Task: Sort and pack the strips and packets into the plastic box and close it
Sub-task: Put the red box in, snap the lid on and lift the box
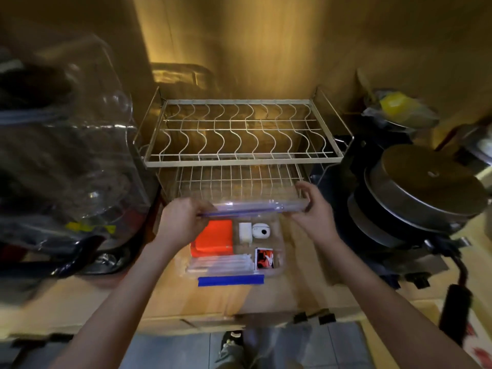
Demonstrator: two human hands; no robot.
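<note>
Evidently packing is done: both hands, left hand [183,222] and right hand [314,213], pinch the clear lid [253,207] by its ends, fingers closed on it, tilted above the far edge of the plastic box [281,251] on the tabletop [279,294], ready to lower. Strips [221,263] lie along its near side.

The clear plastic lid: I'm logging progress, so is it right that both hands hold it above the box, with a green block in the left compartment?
Not quite. The head view shows the block is orange, not green. Both hands do hold the clear plastic lid above the box.
</note>
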